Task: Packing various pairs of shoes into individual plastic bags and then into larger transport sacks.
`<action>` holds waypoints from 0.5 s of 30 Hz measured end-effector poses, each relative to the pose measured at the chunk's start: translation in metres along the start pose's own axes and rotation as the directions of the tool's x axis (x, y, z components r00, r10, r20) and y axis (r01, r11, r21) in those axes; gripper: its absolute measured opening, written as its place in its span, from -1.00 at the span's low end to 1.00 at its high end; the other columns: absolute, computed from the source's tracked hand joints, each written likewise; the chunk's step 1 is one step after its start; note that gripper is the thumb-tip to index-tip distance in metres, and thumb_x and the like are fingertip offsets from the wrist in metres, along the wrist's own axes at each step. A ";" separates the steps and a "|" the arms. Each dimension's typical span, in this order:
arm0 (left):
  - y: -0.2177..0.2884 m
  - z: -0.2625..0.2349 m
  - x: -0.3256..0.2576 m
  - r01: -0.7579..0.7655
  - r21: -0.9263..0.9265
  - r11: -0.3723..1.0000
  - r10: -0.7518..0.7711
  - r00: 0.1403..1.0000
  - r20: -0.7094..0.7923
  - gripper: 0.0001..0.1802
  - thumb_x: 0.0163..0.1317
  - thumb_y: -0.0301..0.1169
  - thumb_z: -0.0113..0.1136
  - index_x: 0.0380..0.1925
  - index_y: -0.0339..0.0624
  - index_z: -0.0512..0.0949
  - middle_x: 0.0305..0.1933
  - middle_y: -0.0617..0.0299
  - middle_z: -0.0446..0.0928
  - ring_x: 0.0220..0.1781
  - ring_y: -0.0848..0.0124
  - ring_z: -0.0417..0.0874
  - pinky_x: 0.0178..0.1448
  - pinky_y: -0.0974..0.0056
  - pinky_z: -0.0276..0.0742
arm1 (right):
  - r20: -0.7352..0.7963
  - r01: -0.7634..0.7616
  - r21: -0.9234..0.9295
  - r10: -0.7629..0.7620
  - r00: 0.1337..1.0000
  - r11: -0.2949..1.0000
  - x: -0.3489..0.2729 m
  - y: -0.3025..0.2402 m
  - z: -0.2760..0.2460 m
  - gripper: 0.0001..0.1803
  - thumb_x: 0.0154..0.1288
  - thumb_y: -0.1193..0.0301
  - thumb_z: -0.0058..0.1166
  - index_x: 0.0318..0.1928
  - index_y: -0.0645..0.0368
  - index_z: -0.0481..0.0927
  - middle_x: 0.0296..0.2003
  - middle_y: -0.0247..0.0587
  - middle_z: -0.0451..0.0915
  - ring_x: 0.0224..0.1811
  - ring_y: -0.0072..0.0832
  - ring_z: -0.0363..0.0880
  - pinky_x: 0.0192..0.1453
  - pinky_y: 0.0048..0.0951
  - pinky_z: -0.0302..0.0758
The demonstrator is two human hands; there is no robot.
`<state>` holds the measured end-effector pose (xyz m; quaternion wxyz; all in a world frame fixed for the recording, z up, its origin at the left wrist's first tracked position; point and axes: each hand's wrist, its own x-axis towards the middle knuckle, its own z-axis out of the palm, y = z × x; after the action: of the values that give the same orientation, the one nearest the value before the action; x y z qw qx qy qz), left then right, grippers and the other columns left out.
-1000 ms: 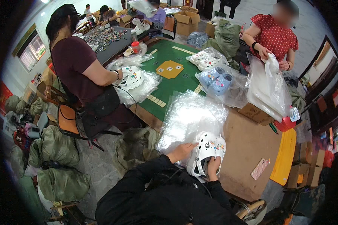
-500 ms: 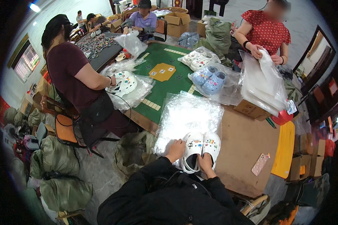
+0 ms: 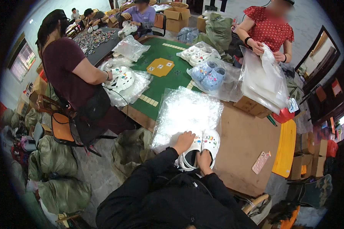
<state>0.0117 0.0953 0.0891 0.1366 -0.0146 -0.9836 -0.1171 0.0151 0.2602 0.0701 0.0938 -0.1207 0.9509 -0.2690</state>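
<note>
A pair of white clogs (image 3: 210,142) with colourful charms lies side by side on a stack of shiny clear plastic bags (image 3: 187,110) at the table edge before me. Over the toe of the left clog, my left hand (image 3: 184,141) curls its fingers; it hides most of that clog's charms. My right hand (image 3: 205,160) grips the pair at the foot openings, its fingertips partly inside and out of sight. The heel straps (image 3: 186,166) hang at the near end.
A pink phone (image 3: 261,162) lies on the brown table (image 3: 237,152). Bagged blue clogs (image 3: 211,78), bagged white clogs (image 3: 200,54) and a carton (image 3: 252,105) draped with plastic bags stand beyond. Co-workers handle clogs and bags at left, back and right. Green sacks (image 3: 132,152) crowd the left floor.
My left hand has moved from beside the left clog onto its toe. My right hand stays at the openings. At the back, a co-worker has put down a plastic bag and now holds light-coloured clogs.
</note>
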 end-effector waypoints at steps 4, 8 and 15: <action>0.002 0.000 0.011 -0.135 -0.022 0.991 0.134 0.990 -0.037 -0.83 -0.04 -0.43 0.07 -0.38 -0.17 0.46 -0.38 0.17 0.41 -0.30 0.24 0.45 -0.31 0.22 0.44 | -0.068 0.120 -0.031 -0.122 0.990 0.992 -0.003 -0.002 0.004 -0.71 0.13 0.28 0.04 -0.39 0.32 0.46 -0.38 0.14 0.46 -0.32 0.05 0.46 -0.22 -0.07 0.39; -0.001 -0.004 0.011 -0.223 -0.007 0.975 0.222 0.975 -0.028 -0.77 -0.06 -0.45 0.02 -0.32 -0.15 0.46 -0.36 0.20 0.41 -0.26 0.26 0.44 -0.21 0.22 0.41 | -0.115 0.206 -0.002 -0.205 0.972 0.979 -0.007 -0.004 0.005 -0.74 0.14 0.32 0.03 -0.40 0.31 0.41 -0.39 0.14 0.43 -0.33 0.06 0.44 -0.26 -0.06 0.38; 0.006 -0.027 0.007 -0.380 -0.181 0.907 0.368 0.925 -0.094 -0.76 -0.08 -0.50 0.04 -0.32 -0.16 0.51 -0.30 0.23 0.45 -0.21 0.29 0.43 -0.15 0.22 0.37 | -0.165 0.217 0.056 -0.205 0.965 0.975 -0.005 -0.004 -0.004 -0.77 0.14 0.38 0.03 -0.36 0.33 0.38 -0.38 0.14 0.42 -0.32 0.07 0.43 -0.28 -0.05 0.38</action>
<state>0.0129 0.0948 0.1174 0.1825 -0.2129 -0.9418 -0.1855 0.0200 0.2605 0.0761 -0.0067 -0.1959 0.9265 -0.3211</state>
